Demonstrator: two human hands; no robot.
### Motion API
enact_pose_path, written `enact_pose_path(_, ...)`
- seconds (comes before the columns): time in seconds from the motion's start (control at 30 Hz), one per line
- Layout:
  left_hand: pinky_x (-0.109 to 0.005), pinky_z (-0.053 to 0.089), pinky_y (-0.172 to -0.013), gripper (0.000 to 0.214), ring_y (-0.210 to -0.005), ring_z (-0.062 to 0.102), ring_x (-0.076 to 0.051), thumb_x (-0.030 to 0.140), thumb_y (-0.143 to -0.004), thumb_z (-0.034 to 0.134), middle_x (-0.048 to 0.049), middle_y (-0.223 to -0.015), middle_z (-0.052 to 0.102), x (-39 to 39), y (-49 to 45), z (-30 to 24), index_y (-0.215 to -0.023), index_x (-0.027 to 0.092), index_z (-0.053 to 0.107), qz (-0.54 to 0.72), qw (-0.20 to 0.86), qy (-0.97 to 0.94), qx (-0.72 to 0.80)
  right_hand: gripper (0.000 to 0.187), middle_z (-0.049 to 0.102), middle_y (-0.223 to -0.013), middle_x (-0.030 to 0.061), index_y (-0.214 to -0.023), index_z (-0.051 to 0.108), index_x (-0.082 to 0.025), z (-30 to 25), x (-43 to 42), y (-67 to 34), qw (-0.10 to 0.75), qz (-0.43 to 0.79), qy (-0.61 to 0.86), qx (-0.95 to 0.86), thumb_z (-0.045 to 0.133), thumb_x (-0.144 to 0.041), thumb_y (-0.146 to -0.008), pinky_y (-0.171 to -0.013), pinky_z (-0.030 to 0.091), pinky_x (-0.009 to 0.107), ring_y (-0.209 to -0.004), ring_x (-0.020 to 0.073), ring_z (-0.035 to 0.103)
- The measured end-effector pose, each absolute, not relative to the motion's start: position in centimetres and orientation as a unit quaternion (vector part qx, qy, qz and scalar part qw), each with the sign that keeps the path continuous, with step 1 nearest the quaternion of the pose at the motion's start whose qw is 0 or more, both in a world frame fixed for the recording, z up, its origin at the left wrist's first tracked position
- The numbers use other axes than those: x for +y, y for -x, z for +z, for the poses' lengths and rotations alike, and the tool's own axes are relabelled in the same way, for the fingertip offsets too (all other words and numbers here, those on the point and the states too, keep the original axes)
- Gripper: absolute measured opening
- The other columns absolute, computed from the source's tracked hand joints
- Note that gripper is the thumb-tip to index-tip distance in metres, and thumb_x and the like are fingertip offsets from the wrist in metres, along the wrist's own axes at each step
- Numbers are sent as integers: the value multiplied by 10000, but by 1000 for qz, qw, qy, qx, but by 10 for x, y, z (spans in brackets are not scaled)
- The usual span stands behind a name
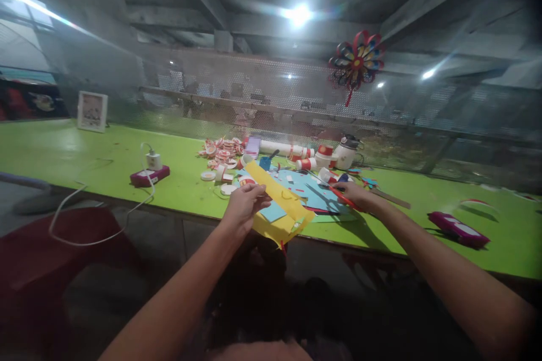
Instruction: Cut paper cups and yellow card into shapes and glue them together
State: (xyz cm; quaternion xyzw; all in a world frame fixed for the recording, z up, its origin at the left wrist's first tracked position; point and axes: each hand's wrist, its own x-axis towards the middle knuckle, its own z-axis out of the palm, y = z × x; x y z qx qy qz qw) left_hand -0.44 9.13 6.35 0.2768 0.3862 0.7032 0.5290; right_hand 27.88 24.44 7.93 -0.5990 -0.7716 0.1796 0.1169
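Observation:
My left hand (248, 206) pinches a strip of yellow paper (271, 183) between thumb and fingers, held up over the table's front edge. Below it lies another yellow piece (275, 230) with cut edges, hanging past that edge. My right hand (353, 193) is closed round red-handled scissors (344, 197), whose blades point to the upper left, apart from the paper strip. Under both hands, light blue paper sheets (315, 194) are spread with small paper scraps on them.
Paper cups (325, 153), a heap of round pieces (222, 149) and a white roll (275, 148) stand along the back. Purple power blocks sit left (150, 176) and right (459, 229). A ruler-like strip (392, 198) lies right. A pinwheel (358, 62) hangs on the mesh partition. A red stool (63, 254) is at left.

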Motion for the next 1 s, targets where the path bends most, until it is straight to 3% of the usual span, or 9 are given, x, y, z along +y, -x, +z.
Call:
enact_pose_path(0.13, -204, 491, -499, 101, -521, 612, -112, 93, -672, 672, -39, -612, 638, 105, 8, 66, -660, 116, 574, 717, 514, -278, 380, 339, 614, -897, 51, -1214, 452, -131, 91, 192, -289, 221, 272, 556, -754, 525, -211, -893, -679, 537, 296, -770, 156, 632)
enact_pose_path(0.2, -205, 488, -506, 93, -533, 615, -114, 105, -678, 666, -37, -620, 639, 109, 9, 68, -668, 120, 575, 724, 505, -279, 377, 383, 600, -862, 40, -1240, 392, -173, 89, 147, -291, 265, 310, 528, -745, 505, -274, -888, -679, 531, 270, -769, 153, 627)
enact_pose_path(0.3, -211, 483, -526, 94, -567, 622, -119, 139, -671, 676, -36, -638, 642, 109, 6, 70, -681, 124, 584, 732, 496, -285, 370, 379, 610, -736, 26, -1135, 457, -219, 74, 66, -280, 286, 357, 501, -735, 461, -498, -879, -553, 490, 264, -638, 166, 592)
enact_pose_path(0.37, -217, 477, -541, 124, -600, 623, -124, 177, -653, 698, -36, -662, 646, 106, 1, 72, -694, 128, 592, 736, 490, -292, 364, 403, 603, -703, 24, -1065, 506, -227, 59, 20, -265, 359, 400, 457, -708, 466, -566, -850, -622, 486, 281, -661, 177, 579)
enact_pose_path(0.43, -216, 463, -547, 168, -630, 619, -126, 217, -628, 722, -32, -680, 646, 101, -5, 74, -705, 133, 598, 738, 485, -300, 361, 405, 591, -698, 18, -962, 540, -230, 44, -8, -248, 331, 457, 423, -709, 458, -606, -838, -621, 471, 270, -659, 172, 566)
enact_pose_path(0.57, -203, 417, -548, 213, -633, 587, -112, 252, -589, 747, -9, -649, 618, 92, -14, 75, -689, 135, 600, 738, 475, -310, 366, 411, 538, -743, -1, -974, 504, -222, 24, -12, -221, 308, 523, 383, -696, 488, -606, -826, -639, 461, 263, -668, 152, 528)
enact_pose_path(0.77, -200, 379, -566, 228, -635, 552, -98, 273, -559, 761, 17, -621, 584, 84, -18, 73, -634, 143, 590, 737, 474, -306, 373, 399, 505, -677, -21, -945, 443, -220, 16, 8, -208, 363, 486, 397, -688, 441, -607, -845, -570, 427, 258, -603, 141, 505)
enact_pose_path(1.0, -207, 388, -579, 214, -652, 550, -106, 246, -552, 764, 2, -650, 585, 75, -29, 70, -653, 130, 615, 722, 504, -297, 369, 519, 481, -623, -35, -1014, 450, -206, 9, 13, -201, 377, 494, 426, -658, 434, -679, -800, -505, 458, 248, -540, 129, 495)
